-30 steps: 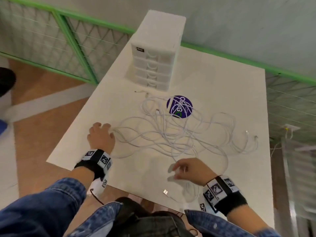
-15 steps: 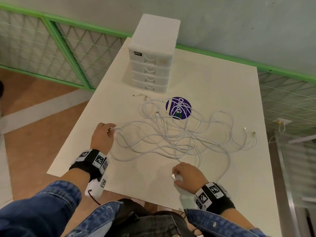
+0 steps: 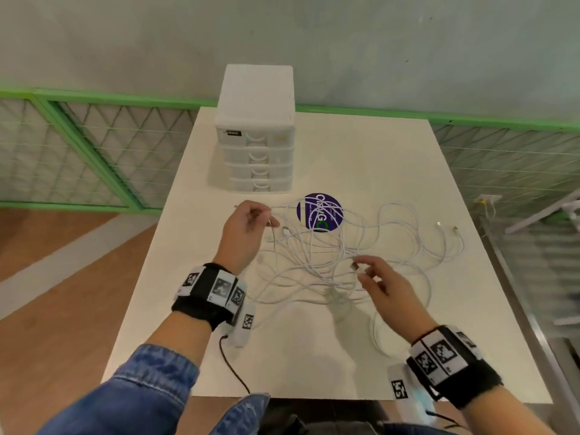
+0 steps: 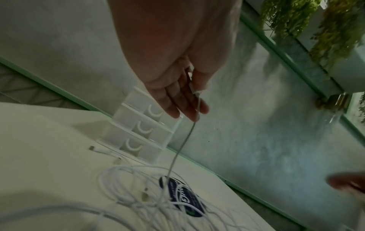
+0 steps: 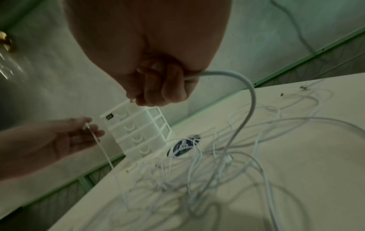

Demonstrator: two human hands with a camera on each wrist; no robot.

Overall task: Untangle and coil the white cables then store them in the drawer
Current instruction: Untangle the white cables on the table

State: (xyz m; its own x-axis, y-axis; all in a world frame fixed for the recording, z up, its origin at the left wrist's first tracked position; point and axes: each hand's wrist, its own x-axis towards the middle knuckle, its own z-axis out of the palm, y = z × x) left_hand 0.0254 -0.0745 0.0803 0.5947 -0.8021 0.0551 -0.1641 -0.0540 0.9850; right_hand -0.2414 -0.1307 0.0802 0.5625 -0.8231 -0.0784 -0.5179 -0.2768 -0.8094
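A tangle of white cables (image 3: 326, 255) lies across the middle of the white table (image 3: 361, 158), partly over a purple round sticker (image 3: 319, 211). My left hand (image 3: 248, 227) is raised above the tangle's left side and pinches a cable end (image 4: 194, 92) between thumb and fingers; the cable hangs down from it (image 4: 183, 140). My right hand (image 3: 379, 277) is lifted over the near part of the tangle, and its curled fingers grip another cable end (image 3: 356, 266), with the cable arching away (image 5: 250, 93). A white drawer unit (image 3: 255, 130) with closed drawers stands at the table's back left.
Two loose cable plugs (image 3: 445, 226) lie at the table's right side. A green-framed mesh fence (image 3: 94, 152) runs behind and to the left of the table. A grey wall (image 3: 345, 42) rises behind. Wooden floor (image 3: 47, 277) lies to the left.
Both hands rose off the table. The left hand moved forward to the tangle's left and took a cable end; the right hand lifted its cable end from the near table edge.
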